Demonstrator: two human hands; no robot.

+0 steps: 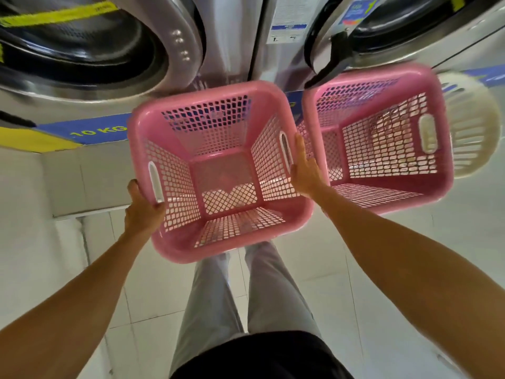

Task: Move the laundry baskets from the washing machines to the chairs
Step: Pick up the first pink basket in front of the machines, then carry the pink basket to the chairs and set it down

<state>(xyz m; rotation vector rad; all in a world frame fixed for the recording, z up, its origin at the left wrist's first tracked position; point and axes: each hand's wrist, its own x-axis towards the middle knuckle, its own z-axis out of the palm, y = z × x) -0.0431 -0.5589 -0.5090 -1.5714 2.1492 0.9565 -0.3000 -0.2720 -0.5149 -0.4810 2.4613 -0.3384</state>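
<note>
We hold the near pink basket up in front of the washing machines, left hand with fingers curled on its left rim by the handle slot, right hand with fingers laid straight against its right wall. A second pink basket and a white basket sit just right, untouched. This looks like the first carry; next we'd have to turn and find the chairs, which are not in view.

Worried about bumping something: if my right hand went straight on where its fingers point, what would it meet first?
The right hand points up the narrow gap between the held basket and the second basket; likely the washing machine front first, though depth is unclear.
</note>
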